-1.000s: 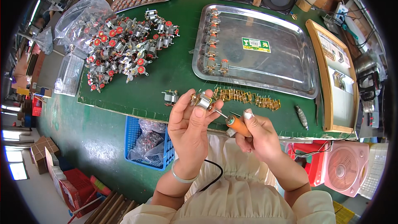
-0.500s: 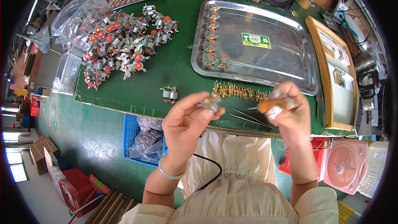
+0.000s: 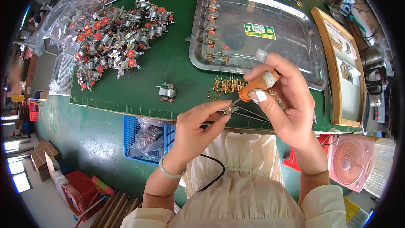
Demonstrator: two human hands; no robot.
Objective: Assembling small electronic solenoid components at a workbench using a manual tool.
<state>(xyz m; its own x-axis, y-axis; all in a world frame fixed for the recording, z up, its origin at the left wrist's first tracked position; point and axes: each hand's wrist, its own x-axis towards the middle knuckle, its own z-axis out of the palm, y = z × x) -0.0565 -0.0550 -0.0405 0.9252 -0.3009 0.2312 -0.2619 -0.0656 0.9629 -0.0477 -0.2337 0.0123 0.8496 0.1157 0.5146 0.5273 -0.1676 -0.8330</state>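
Note:
My left hand pinches a small metal motor-like part between thumb and fingertips, above the table's front edge. In my right hand is an orange-handled screwdriver, its shaft slanting down to the left. The tip meets the part or lies right at it; the exact contact is too small to tell. White wraps cover some right fingertips. Behind the hands lie several brass-coloured wire frames, and thin metal tweezers lie partly hidden under the hands. A similar part stands alone to the left.
A heap of motor-like parts with red discs covers the left of the green table. A steel tray holds a column of parts along its left side. A wooden-framed box stands at right; a blue crate sits below.
My right hand has come left and brought the screwdriver tip to the part. My left hand has moved slightly right and turned the part. The whole view has shifted a little.

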